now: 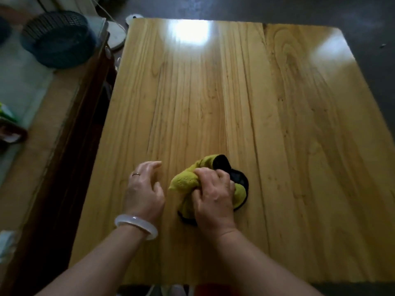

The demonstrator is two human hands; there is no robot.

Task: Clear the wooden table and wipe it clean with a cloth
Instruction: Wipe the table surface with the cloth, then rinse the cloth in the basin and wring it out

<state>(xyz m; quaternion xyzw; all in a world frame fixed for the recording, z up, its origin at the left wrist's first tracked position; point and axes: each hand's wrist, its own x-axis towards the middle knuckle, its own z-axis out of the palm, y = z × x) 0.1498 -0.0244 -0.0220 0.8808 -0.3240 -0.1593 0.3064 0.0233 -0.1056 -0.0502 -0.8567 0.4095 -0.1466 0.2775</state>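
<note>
Scanning from the left of the wooden table (235, 99): a dark woven basket (56, 38) sits on a pale side surface beyond the table's left edge; over the table's near portion, the left hand (144, 189) hovers with fingers loosely spread, holding nothing, a pale bangle (136, 226) at the wrist; just right of it, the right hand (213, 195) curls its fingers round the cloth (186, 181), bunched on the table's near centre; the cloth is plush yellow-green with black trim, its long axis running up-right; the planks look glossy and grained; judged next: wiping strokes, right hand leading.
</note>
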